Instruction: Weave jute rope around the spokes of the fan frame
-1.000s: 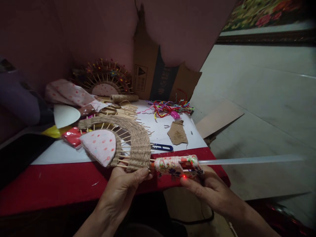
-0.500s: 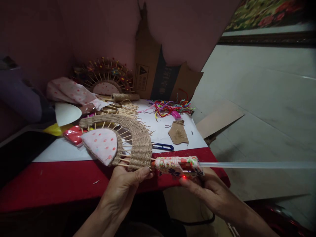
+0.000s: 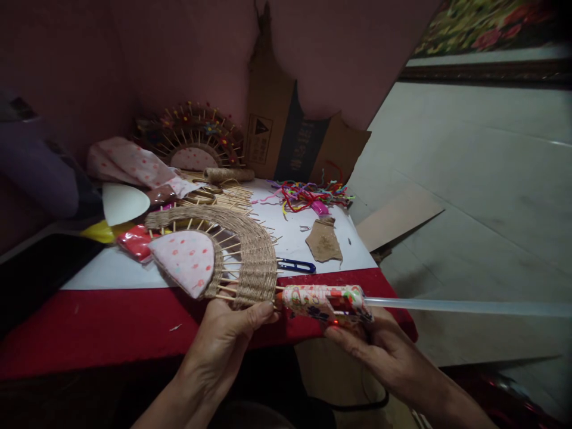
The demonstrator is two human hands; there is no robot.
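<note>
My left hand (image 3: 235, 330) pinches the lower right edge of a half-round woven piece (image 3: 257, 256), made of twine wound over thin wooden sticks. Its inner panel (image 3: 185, 259) is covered in white cloth with red dots. In my right hand (image 3: 373, 342) is a glue gun (image 3: 324, 301) with a floral wrap and a small red light. The gun's orange nozzle touches or nearly touches the twine edge by my left thumb. A long clear glue stick (image 3: 447, 305) runs out of the gun's back. Blue thread snips (image 3: 296, 266) lie just beyond the gun.
At the back stands a similar fan-shaped piece (image 3: 192, 140) with small flowers. A torn cardboard sheet (image 3: 268, 125) leans on the wall. Colourful yarn scraps (image 3: 308, 196), a cardboard scrap (image 3: 323, 240), a twine roll (image 3: 229, 174) and a red packet (image 3: 135, 242) lie on the table (image 3: 111, 333).
The view has shifted slightly. The glue stick's far end now sits a little lower, so the gun is slightly tilted. Both hands keep their holds.
</note>
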